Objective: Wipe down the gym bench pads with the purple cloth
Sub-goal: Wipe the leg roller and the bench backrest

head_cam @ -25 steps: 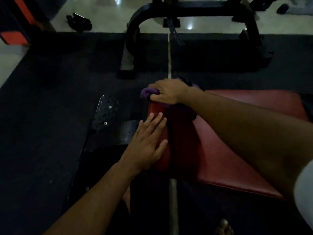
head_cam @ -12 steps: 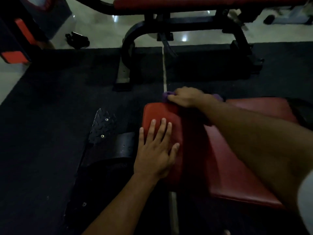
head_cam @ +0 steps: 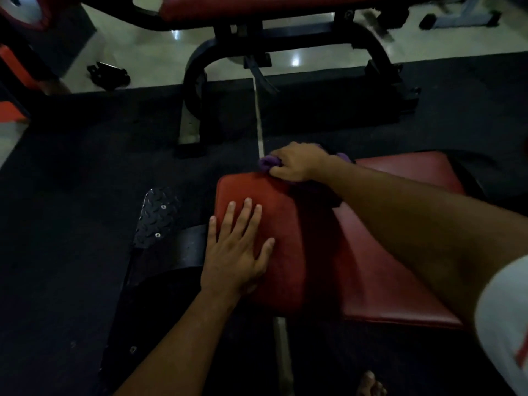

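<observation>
Right hand [head_cam: 297, 162] reaches across and grips the purple cloth [head_cam: 267, 162] bunched in its curled fingers, right at the far edge of the small red pad [head_cam: 274, 224] — a bit of purple also peeks out behind the wrist. Left hand [head_cam: 237, 250] lies flat, fingers straight and spread, pressing on the near left part of that pad. The long red pad [head_cam: 400, 178] sits just beside it to the right, over the dark rubber floor [head_cam: 71, 195] — a second bench [head_cam: 285, 35] stands further back
</observation>
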{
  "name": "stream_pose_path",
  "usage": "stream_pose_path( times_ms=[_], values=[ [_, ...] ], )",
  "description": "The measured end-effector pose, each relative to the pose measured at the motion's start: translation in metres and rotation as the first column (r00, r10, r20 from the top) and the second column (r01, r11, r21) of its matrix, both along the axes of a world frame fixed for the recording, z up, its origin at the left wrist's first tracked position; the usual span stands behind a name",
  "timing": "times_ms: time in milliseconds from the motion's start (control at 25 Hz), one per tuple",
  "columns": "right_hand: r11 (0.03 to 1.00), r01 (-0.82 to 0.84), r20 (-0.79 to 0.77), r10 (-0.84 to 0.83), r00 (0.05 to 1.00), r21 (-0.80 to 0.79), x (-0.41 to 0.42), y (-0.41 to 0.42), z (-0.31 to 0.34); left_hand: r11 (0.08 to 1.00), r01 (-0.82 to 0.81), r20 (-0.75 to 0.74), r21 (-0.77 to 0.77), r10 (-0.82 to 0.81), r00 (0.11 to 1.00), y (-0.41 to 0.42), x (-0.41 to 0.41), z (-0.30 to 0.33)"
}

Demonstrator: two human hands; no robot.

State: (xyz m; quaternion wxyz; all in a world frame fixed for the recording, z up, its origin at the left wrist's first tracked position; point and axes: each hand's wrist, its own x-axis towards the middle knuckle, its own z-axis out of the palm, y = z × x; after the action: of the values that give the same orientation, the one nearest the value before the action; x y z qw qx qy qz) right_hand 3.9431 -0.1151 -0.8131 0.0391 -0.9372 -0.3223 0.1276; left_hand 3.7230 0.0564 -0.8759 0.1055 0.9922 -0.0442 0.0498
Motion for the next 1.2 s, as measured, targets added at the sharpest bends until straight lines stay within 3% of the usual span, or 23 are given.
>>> stream_pose_path(
  times_ms=[120,200,280,400,560,640,760,920,1040,1200],
  values=[
    [0.997,0.07,0.03,-0.069,0.997,-0.021,0.011,-0.061,0.036,1.0,0.021,-0.068,0.012,-0.02,0.997,-0.014,0.012,0.017],
    [0.997,0.065,0.145,-0.072,0.987,0.049,0.014,-0.093,0.063,0.977,0.206,-0.098,-0.046,-0.21,0.973,-0.062,0.02,0.031],
    [0.997,0.082,0.157,-0.082,0.984,0.003,0.019,-0.114,0.066,0.936,0.348,-0.079,-0.062,-0.352,0.933,-0.108,0.021,0.03],
    [0.966,0.253,0.011,-0.253,0.967,-0.048,0.005,-0.113,0.013,0.946,0.322,0.026,0.033,-0.323,0.946,-0.128,0.029,0.008],
    [0.979,0.202,0.152,-0.206,0.967,0.039,-0.005,-0.088,-0.01,0.942,0.336,0.095,0.013,-0.336,0.937,-0.118,0.027,0.006],
    [0.977,0.213,0.109,-0.209,0.972,-0.028,0.006,-0.128,-0.005,0.944,0.33,0.069,0.022,-0.331,0.941,-0.121,0.028,0.005],
    [0.877,0.456,0.119,-0.442,0.889,-0.154,0.03,-0.223,-0.004,0.948,0.318,0.066,0.018,-0.318,0.946,-0.117,0.026,0.005],
    [0.768,0.626,0.067,-0.623,0.779,-0.133,0.036,-0.272,-0.006,0.946,0.324,0.077,0.0,-0.323,0.943,-0.118,0.025,0.006],
    [0.829,0.555,0.109,-0.546,0.83,-0.067,0.031,-0.222,-0.003,0.946,0.326,0.083,0.004,-0.325,0.942,-0.119,0.026,0.007],
    [0.967,0.254,0.034,-0.255,0.966,0.02,0.004,-0.093,-0.003,0.943,0.332,0.079,0.004,-0.332,0.94,-0.12,0.025,0.008]
  ],
)
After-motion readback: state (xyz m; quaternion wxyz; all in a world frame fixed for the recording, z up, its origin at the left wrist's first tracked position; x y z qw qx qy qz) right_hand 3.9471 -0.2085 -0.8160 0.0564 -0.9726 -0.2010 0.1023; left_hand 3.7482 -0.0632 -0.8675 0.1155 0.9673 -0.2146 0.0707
